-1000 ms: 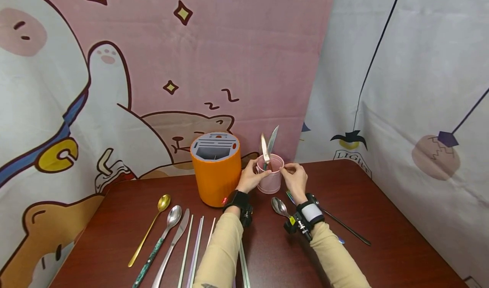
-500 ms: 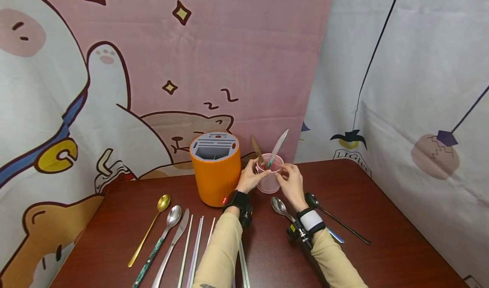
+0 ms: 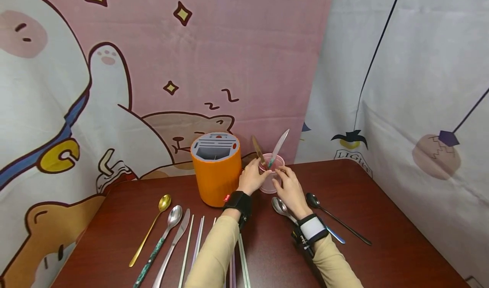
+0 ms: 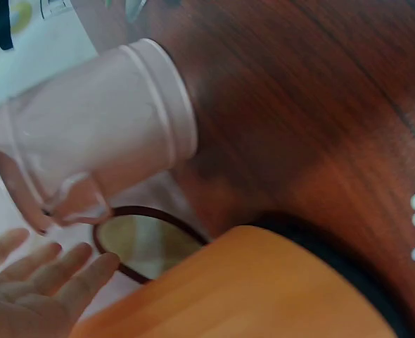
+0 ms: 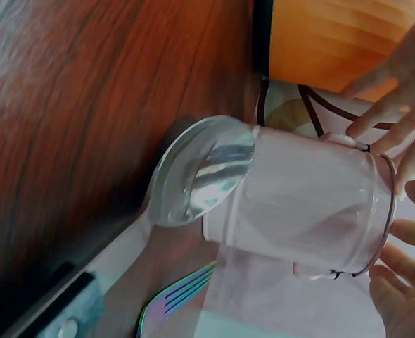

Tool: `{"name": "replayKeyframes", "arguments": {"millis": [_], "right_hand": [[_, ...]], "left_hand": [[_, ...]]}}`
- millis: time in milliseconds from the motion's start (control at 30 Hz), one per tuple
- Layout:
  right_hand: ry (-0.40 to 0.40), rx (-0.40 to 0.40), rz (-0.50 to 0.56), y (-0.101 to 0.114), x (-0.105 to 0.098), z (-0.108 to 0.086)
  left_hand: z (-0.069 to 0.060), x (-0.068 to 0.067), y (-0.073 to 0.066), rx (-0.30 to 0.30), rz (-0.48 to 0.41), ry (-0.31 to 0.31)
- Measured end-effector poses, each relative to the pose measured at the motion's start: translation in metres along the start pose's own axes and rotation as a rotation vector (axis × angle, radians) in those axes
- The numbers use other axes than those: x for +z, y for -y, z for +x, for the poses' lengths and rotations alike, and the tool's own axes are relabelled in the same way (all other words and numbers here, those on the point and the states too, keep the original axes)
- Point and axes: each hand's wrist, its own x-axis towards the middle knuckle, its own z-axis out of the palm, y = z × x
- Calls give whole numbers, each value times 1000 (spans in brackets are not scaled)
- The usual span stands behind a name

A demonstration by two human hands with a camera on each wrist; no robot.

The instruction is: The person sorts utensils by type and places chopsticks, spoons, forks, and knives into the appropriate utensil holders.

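Note:
A small pink bucket stands on the table. Out of it lean a knife with a teal handle, to the right, and a gold-brown blade, to the left. My left hand is at the left of the rim; its fingers look spread and loose beside the bucket in the left wrist view. Just right of the bucket, my right hand has relaxed fingers near the rim. Below that hand lie a silver spoon and a fork with a rainbow sheen.
An orange cutlery holder with a grey slotted top stands left of the bucket. A black spoon lies at right. A gold spoon, a teal-handled spoon, a table knife and several chopsticks lie on the left and front.
In the bucket, the two blades have spread apart, left and right. My right hand has loosened from the rim and drawn slightly back; my left hand has eased its hold.

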Motion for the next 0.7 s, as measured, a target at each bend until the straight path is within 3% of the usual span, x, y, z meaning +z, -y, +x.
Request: {"name": "replayKeyframes", "arguments": {"millis": [100,200,333,500,600,700], "right_hand": [[2,-56,-33,-3,0,-2],[25,-82,-53,-6,-1,-4],[46,-98,-62,-9,-3,-7],[81,-88,-45,-8,-2,-9],[86,-76,-31,-6,-2,-9],[81,-72,-25,-6,-1,-9]], "left_hand": [[-9,-3,-6,21,49,-8],[-20,-10,-9,76,58,-22],[-42,-25,-7,102,41,-46],[-79,-53,7,71,46,-85],[-101,-72,22,37,113,-110],[-121,-93,41,-34,206,-107]]}}
